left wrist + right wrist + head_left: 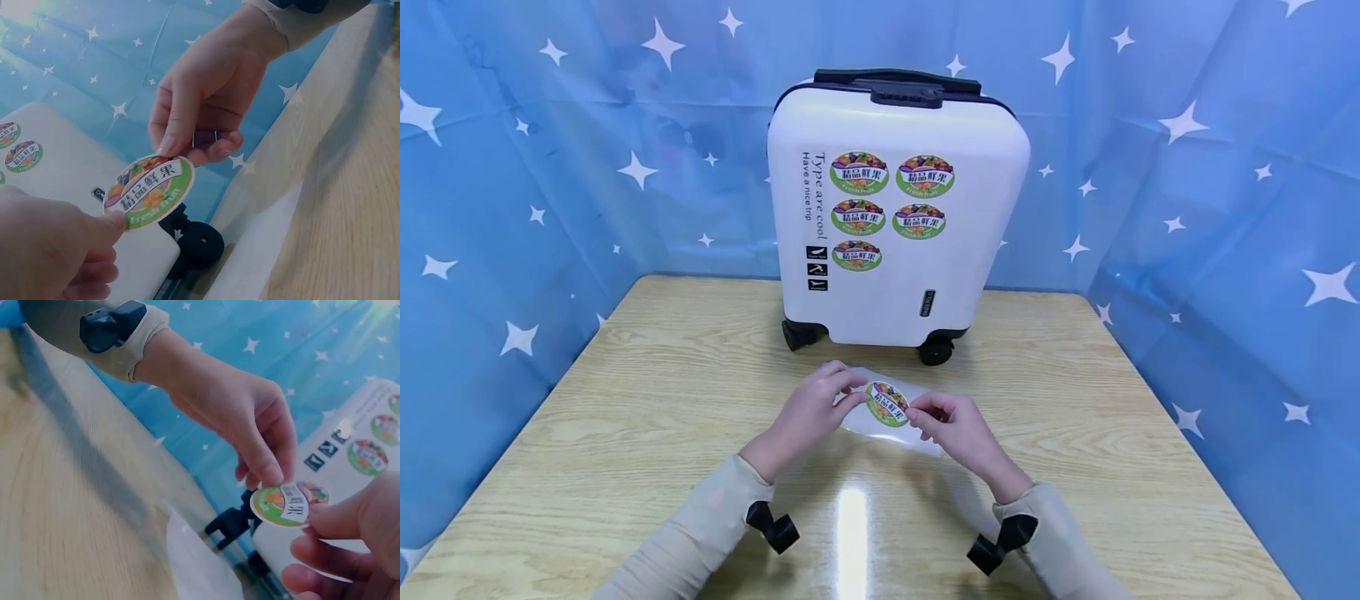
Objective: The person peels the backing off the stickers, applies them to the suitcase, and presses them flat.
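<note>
Both hands hold one oval fruit sticker (887, 404) by its opposite edges, raised above the table in the wrist views. My left hand (820, 408) pinches its left edge between thumb and fingers. At the other edge, my right hand (953, 425) pinches it the same way. Beneath the sticker lies a glossy pale backing sheet (880, 429). Behind stands a white suitcase (898, 308), upright, with several matching oval stickers on its front, two columns wide; the lowest one (857, 256) sits alone in the left column.
The suitcase rests on black wheels (936, 351) near the back of the wooden table (685, 367). A blue curtain (700, 208) with white stars hangs behind and on both sides. Black wrist cameras (772, 527) sit on both sleeves.
</note>
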Tool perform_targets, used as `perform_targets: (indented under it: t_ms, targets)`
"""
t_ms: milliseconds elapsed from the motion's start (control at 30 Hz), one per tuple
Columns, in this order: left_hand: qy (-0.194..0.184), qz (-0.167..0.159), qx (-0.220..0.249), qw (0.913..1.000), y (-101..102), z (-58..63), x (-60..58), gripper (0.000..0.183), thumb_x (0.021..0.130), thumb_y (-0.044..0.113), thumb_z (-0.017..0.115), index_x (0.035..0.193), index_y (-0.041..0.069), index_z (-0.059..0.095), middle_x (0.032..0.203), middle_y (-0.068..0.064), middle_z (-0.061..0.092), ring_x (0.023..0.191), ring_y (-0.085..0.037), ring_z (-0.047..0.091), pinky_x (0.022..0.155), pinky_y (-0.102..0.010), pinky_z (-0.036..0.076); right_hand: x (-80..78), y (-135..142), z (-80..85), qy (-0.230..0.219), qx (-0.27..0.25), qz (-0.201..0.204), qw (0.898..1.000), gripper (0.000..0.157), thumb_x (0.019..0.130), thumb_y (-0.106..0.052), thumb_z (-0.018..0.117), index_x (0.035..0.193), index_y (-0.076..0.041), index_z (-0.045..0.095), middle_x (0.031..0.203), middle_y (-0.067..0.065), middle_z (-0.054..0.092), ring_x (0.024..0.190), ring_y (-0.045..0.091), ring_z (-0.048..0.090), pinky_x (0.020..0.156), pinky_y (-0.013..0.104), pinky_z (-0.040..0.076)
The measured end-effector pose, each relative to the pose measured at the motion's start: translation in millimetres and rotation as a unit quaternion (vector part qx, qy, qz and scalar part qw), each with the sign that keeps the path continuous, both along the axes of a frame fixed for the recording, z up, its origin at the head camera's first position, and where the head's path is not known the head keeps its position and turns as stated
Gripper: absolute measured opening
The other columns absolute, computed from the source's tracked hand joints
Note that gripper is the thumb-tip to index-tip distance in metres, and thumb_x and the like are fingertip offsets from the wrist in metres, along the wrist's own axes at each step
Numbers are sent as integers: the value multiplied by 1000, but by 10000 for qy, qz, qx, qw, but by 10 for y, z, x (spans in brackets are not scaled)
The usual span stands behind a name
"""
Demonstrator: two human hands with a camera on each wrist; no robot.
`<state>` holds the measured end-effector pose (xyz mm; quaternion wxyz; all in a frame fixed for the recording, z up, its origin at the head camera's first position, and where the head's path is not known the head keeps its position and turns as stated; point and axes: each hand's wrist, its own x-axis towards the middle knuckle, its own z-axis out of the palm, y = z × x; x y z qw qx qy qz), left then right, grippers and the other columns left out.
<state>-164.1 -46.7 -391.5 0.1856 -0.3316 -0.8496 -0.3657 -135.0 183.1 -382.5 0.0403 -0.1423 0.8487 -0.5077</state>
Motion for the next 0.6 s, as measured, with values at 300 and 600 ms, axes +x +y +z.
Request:
perform_targets:
  t_ms: [300,600]
  targets:
    - [-183,-301,146,9993,7,24,-65,7,83,13,70,86,8,67,80,4,56,72,-7,52,63,-30,51,-79,52,66,100,703,-179,9973,11,89,-20,64,89,-10,69,78,8,62,66,18,53,54,27,42]
    - [-203,-320,216,9990,72,180,-136,5,85,11,68,83,7,67,77,5,57,68,-5,51,62,-21,48,-198,77,255,455,974,-368,9935,10,90,-20,62,91,-11,67,81,4,63,67,18,53,56,32,46]
